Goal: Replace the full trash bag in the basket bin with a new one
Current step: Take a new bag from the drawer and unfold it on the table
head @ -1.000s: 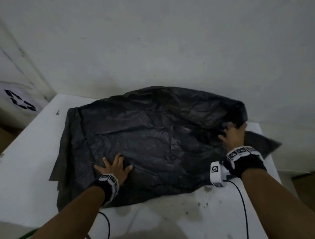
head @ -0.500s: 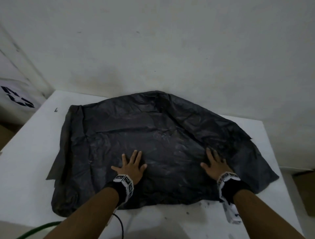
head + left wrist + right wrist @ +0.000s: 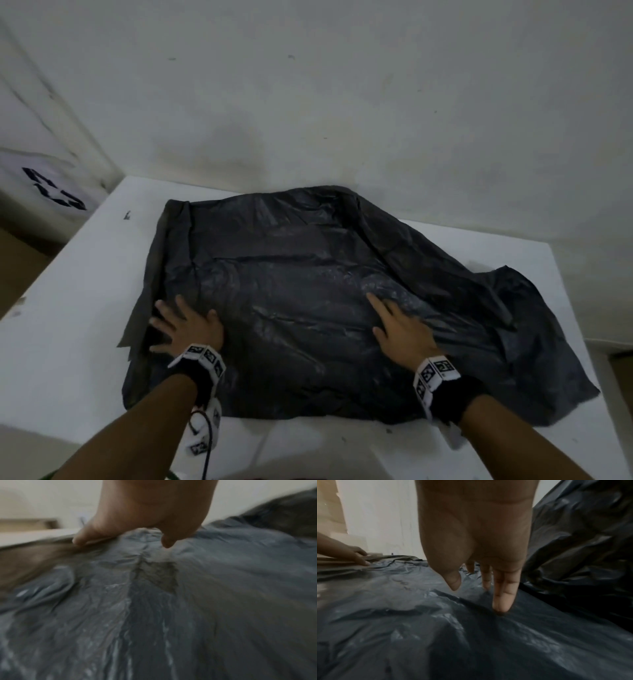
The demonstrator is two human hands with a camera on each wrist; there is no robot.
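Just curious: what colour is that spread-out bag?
Black trash bag, clearest in the head view.

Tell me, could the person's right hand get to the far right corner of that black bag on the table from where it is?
Probably yes. The right hand lies flat on the trash bag near its middle, holding nothing, and the bag's right corner lies bare on the white table with nothing between them.

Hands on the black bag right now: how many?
2. The left hand presses flat near the trash bag's left edge; the right hand presses flat right of centre. None hidden.
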